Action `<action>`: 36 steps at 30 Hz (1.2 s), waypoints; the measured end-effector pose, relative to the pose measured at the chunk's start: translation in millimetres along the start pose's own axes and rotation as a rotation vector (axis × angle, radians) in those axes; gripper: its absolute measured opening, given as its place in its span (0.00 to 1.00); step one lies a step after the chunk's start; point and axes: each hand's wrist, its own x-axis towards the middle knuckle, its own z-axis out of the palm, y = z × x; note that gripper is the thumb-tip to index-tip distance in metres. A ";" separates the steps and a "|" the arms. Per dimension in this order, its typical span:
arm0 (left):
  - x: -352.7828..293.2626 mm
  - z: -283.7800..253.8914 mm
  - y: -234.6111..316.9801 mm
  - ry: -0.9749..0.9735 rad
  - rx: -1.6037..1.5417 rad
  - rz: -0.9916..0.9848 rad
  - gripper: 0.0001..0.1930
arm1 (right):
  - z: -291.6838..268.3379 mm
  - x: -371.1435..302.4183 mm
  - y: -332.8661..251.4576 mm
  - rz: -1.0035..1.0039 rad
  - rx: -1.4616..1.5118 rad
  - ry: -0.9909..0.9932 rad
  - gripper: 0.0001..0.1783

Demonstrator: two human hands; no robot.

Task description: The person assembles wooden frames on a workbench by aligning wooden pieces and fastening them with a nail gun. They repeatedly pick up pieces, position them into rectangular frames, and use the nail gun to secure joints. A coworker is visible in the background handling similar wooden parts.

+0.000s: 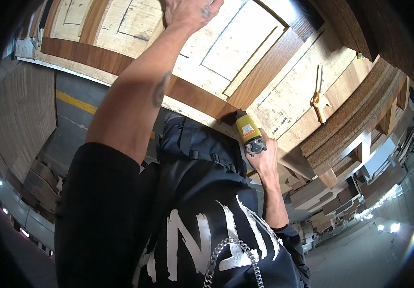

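Watching remotely, I see my right grip [267,156] clenched around a yellow power tool [249,129], its long axis pointing away toward the brown wooden frame's [197,98] near right corner. My left grip [192,14], farther off, is cropped; I cannot tell its hold. The table [284,105] is pale, pencil-marked; stacked boards [360,105] crowd its right.

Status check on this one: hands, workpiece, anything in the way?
Right hand gripping yellow power tool, nose at brown wooden frame's corner. Left hand farther forward, partly out of view. Orange tool right of frame, apart.
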 end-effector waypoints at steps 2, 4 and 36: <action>0.1 6.2 -2.6 0.044 -0.005 0.019 0.38 | -1.2 1.7 -3.8 0.010 -0.029 -0.012 0.17; -0.5 8.9 -3.4 0.036 0.010 0.025 0.38 | -1.6 1.0 -1.8 -0.015 -0.024 -0.010 0.18; 23.1 7.7 -55.4 -0.299 -0.199 0.296 0.52 | 60.6 50.4 -165.0 -0.260 0.041 0.017 0.23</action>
